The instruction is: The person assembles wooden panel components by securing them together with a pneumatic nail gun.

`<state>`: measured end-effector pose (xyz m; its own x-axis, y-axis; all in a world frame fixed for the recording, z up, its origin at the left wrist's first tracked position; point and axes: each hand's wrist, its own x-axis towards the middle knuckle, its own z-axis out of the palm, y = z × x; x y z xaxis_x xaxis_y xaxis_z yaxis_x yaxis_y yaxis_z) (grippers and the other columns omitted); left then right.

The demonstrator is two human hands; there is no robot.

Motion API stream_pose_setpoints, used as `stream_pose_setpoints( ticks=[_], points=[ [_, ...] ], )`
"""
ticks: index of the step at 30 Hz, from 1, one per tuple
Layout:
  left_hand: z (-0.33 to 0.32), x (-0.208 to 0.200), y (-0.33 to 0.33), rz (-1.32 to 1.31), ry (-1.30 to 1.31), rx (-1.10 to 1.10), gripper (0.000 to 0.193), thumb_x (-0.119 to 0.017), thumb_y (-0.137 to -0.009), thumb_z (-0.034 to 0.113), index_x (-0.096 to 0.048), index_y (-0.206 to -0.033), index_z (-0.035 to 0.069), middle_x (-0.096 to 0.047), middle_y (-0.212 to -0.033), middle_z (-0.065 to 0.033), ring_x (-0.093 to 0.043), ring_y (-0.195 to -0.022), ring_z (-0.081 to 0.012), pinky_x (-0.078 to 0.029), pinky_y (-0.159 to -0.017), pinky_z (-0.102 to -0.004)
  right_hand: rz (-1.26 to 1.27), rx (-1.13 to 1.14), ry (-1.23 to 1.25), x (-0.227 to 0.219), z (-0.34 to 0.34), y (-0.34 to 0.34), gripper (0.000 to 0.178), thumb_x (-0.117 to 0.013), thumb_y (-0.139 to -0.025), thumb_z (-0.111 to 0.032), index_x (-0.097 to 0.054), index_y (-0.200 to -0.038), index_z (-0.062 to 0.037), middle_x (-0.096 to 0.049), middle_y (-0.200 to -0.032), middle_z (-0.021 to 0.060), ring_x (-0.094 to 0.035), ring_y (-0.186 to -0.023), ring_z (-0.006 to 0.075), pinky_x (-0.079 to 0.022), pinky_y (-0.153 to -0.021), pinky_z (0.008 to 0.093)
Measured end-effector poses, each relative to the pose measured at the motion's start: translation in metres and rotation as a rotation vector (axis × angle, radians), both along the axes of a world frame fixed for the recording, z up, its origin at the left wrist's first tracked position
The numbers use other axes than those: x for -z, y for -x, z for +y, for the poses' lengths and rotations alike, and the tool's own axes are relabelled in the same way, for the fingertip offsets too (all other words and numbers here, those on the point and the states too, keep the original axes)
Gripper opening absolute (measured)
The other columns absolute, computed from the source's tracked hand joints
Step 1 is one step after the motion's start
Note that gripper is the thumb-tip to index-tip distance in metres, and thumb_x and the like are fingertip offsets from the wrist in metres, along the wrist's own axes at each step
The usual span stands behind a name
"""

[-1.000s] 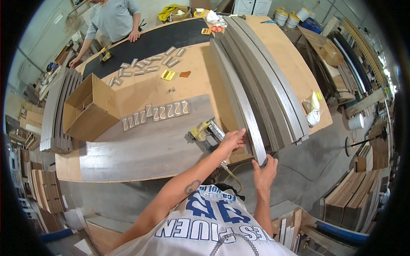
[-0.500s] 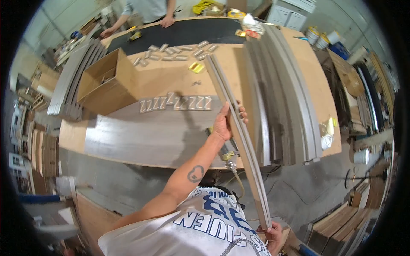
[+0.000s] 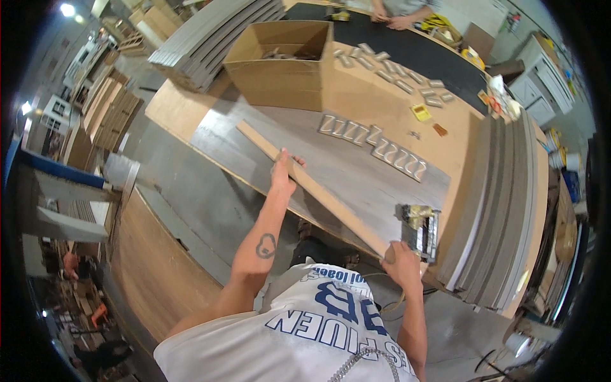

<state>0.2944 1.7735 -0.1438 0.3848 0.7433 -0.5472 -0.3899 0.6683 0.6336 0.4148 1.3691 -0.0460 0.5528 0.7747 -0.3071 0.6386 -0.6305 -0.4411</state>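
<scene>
A long, narrow wooden strip (image 3: 331,204) lies slantwise across my front, its tan face up, over the near edge of a grey wood-look panel (image 3: 254,137). My left hand (image 3: 286,170) grips it toward its far-left end. At the near-right end my right hand (image 3: 401,261) is closed around it. Just beyond that hand a nail gun (image 3: 420,229) rests on the table, its hose trailing down. A row of small grey blocks with wavy, clip-like shapes (image 3: 372,145) sits along the panel's far edge.
An open cardboard box (image 3: 280,79) stands behind the panel. Grey boards are stacked at far left (image 3: 210,41) and at right (image 3: 493,204). Small loose blocks (image 3: 394,73) and a yellow packet (image 3: 421,113) lie farther back. Across the table are a co-worker's hands (image 3: 398,20).
The strip has swung from near upright at the right to a slant over the panel, tan face now up. Both hands still hold it. My view has turned left.
</scene>
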Motion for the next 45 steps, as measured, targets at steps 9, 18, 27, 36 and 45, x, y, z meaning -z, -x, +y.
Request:
stream_pose_setpoints(
  ticks=[9,18,27,36,45],
  points=[
    [0.172,0.022,0.132,1.282,-0.943,0.272,0.051,-0.068,-0.092,0.044,-0.067,-0.108,-0.004,-0.068,-0.106,-0.0289,-0.064,-0.104,-0.0448,-0.05,-0.092,-0.0474,-0.174,0.25,0.114,0.067,0.056,0.013,0.065,-0.085,-0.073,-0.02,-0.058,-0.131,-0.006,-0.053,-0.131,0.0175,-0.049,-0.124,0.0371,-0.041,-0.103,0.0498],
    [0.34,0.085,0.153,0.948,-1.174,0.522,0.05,-0.061,-0.099,0.021,-0.052,-0.139,-0.007,-0.067,-0.124,-0.0212,-0.064,-0.113,-0.0265,-0.05,-0.098,-0.0364,-0.021,1.04,-0.374,0.095,0.055,0.04,0.063,-0.072,-0.085,-0.009,-0.049,-0.14,0.0072,-0.065,-0.124,0.0245,-0.065,-0.115,0.0319,-0.051,-0.096,0.0371],
    [0.294,0.053,0.109,0.874,-1.079,0.708,0.051,-0.063,-0.099,0.021,-0.051,-0.137,-0.011,-0.061,-0.133,-0.0249,-0.06,-0.122,-0.0282,-0.046,-0.102,-0.034,0.048,1.232,-0.404,0.096,0.031,0.057,0.058,-0.07,-0.086,-0.003,-0.05,-0.139,0.0071,-0.064,-0.133,0.0219,-0.064,-0.119,0.0295,-0.053,-0.095,0.036],
    [0.285,0.038,0.12,1.058,-1.171,0.618,0.057,-0.065,-0.099,0.033,-0.053,-0.135,-0.01,-0.064,-0.124,-0.0212,-0.061,-0.109,-0.0246,-0.045,-0.099,-0.0317,0.108,1.27,-0.399,0.075,0.046,0.048,0.06,-0.071,-0.087,-0.004,-0.048,-0.14,0.0091,-0.068,-0.124,0.022,-0.067,-0.11,0.0262,-0.053,-0.094,0.0333],
    [0.317,0.054,0.161,0.993,-1.067,0.447,0.067,-0.065,-0.098,0.043,-0.051,-0.138,-0.008,-0.068,-0.12,-0.0231,-0.063,-0.112,-0.0279,-0.045,-0.1,-0.0368,0.235,1.106,-0.636,0.102,0.073,0.028,0.07,-0.073,-0.088,-0.01,-0.039,-0.146,0.0083,-0.058,-0.139,0.0242,-0.057,-0.13,0.0298,-0.046,-0.104,0.0333]
  ],
)
